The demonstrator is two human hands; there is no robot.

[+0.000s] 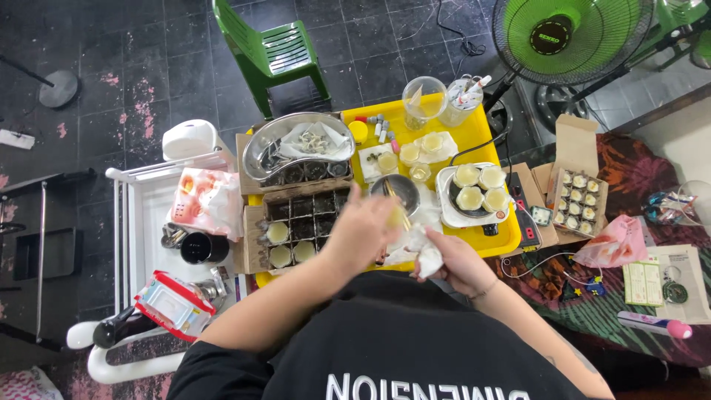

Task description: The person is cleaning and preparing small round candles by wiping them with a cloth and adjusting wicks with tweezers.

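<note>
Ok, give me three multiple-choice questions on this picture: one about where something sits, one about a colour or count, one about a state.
1. Where is the green plastic chair?
A. beyond the yellow plastic tray
B. on the tray
C. under the white cart

2. How many round pale jars sit on the white square hotplate?
A. two
B. four
C. six

3. What is the right hand doing?
A. resting empty
B. gripping a crumpled white tissue
C. holding scissors

Answers: 1 A, the chair stands on the dark floor past the tray's far edge. 2 B, four jars fill the hotplate. 3 B, its fingers close round the tissue.
</note>
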